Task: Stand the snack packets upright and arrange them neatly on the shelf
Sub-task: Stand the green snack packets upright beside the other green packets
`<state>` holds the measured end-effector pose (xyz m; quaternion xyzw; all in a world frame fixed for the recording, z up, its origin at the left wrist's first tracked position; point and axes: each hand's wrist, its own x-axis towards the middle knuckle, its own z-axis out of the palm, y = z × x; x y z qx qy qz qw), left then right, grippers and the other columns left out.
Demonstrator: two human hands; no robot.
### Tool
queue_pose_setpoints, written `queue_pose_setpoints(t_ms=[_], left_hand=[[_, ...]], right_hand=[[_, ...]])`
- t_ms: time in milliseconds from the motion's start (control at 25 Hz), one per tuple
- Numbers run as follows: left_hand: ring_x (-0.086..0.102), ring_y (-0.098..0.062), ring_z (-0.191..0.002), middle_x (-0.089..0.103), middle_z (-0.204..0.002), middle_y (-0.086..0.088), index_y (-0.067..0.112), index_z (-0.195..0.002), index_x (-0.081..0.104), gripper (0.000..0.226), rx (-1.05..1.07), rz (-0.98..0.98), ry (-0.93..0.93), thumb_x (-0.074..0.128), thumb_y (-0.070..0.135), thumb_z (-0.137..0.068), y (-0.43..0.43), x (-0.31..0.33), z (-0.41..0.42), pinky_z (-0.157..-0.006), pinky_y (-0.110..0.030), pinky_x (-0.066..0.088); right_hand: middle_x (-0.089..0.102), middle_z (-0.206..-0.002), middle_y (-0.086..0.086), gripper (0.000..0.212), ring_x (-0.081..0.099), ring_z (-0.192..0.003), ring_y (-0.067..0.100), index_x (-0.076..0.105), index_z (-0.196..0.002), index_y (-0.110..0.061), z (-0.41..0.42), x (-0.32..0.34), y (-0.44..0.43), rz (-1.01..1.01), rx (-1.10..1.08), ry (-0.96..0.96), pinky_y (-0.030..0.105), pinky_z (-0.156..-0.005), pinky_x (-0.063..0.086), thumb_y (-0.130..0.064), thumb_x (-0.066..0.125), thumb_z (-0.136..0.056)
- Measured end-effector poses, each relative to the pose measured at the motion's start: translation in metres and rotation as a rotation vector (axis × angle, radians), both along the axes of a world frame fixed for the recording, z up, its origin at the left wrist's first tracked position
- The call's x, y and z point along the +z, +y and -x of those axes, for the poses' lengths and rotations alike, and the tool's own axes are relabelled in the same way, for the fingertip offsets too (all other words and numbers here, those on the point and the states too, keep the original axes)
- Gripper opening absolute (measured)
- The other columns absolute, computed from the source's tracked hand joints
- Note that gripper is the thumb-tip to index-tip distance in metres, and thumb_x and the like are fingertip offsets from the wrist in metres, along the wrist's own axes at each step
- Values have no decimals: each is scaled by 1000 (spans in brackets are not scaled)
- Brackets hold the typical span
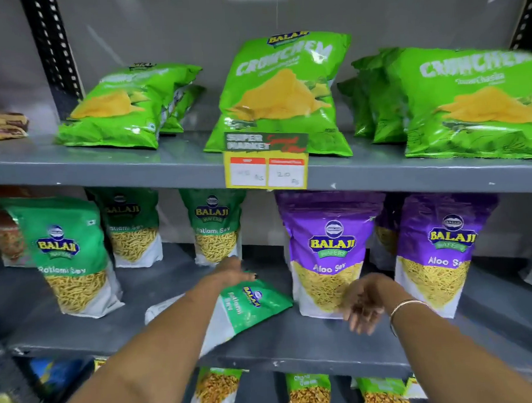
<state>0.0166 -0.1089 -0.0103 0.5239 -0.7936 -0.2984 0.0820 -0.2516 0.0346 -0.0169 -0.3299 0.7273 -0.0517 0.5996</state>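
Note:
A green Ratlami Sev packet [251, 305] lies flat and askew on the middle shelf [295, 343], partly under my left forearm. My left hand [231, 271] rests on its far top edge, fingers curled over it. My right hand [364, 306] hangs loose with fingers spread, holding nothing, in front of a standing purple Aloo Sev packet [328, 253]. Three green Ratlami Sev packets [66, 255] stand upright to the left and behind. A second purple packet [437, 251] stands at the right.
The upper shelf [104, 165] carries lime-green Crunchem bags: one leaning upright in the middle [281, 94], others slumped left [123, 107] and right [473, 101]. A price tag [266, 167] hangs on its edge. More packets [306, 394] stand on the lower shelf.

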Motion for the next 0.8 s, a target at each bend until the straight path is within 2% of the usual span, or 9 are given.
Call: queue_pose_setpoints(t_ms=[120,160,200,240,320,440,520,640,800], left_hand=[[56,-21,-92,56,-118,-17,-1,-129,48,50,-24,-63,-83,53,31,-91,-36,-5,-76,-57,-22,39],[53,-20,-86,53,-108,-13,1,-129,50,46,-35,-128,-93,50,29,-92,-44,-11,-98,-55,-20,39],[53,-20,-92,51,-107,-8,2,-128,51,45,-32,-227,-52,51,28,-92,-50,-17,-115,-65,-22,47],[54,-19,-108,53,-116,-4,4,-128,53,44,-35,-344,46,53,28,-91,-58,-26,-128,-86,-30,51],[47,-25,-129,51,-139,-8,7,-128,54,46,-39,-532,236,59,28,-88,-66,-41,-142,-111,-42,37],[62,-25,-101,65,-114,-11,9,-94,65,25,-58,-649,268,67,30,-81,-72,-45,-150,-103,-39,44],[61,-18,-79,65,-92,-8,11,-84,64,20,-80,-716,242,70,29,-79,-73,-42,-154,-90,-40,50],[52,-13,-67,59,-81,-2,10,-96,56,35,-124,-721,187,75,27,-73,-74,-27,-164,-70,-33,53],[58,-17,-93,61,-108,-4,8,-116,50,46,-145,-677,277,72,12,-76,-80,1,-171,-75,-35,54]], right_hand=[[72,-54,6,52,70,-51,18,70,-53,-8,-83,-26,-32,-47,-51,-86,25,-50,58,-38,47,-90],[70,-51,7,46,68,-46,19,67,-57,-7,-112,-33,-37,18,-177,-112,24,-47,56,-41,53,-84],[68,-50,9,38,65,-42,20,62,-62,-7,-135,-40,-40,128,-342,-136,24,-44,54,-40,58,-81],[64,-52,10,33,61,-42,21,57,-68,-8,-156,-47,-43,243,-520,-154,24,-42,52,-38,59,-81],[59,-59,9,26,56,-47,21,50,-72,-11,-185,-63,-49,413,-853,-217,27,-44,49,-30,57,-87],[65,-41,4,16,62,-34,17,51,-74,-12,-207,-73,-63,642,-1206,-465,28,-31,50,-10,51,-91],[66,-39,3,13,62,-32,15,55,-80,-10,-210,-65,-68,724,-1250,-506,27,-28,48,-4,49,-90],[65,-38,-1,13,61,-32,12,56,-82,-8,-214,-29,-73,832,-1192,-461,25,-29,48,3,51,-88],[69,-51,-1,15,61,-34,6,60,-93,-4,-220,36,-102,1001,-1063,-264,29,-37,53,2,64,-80]])
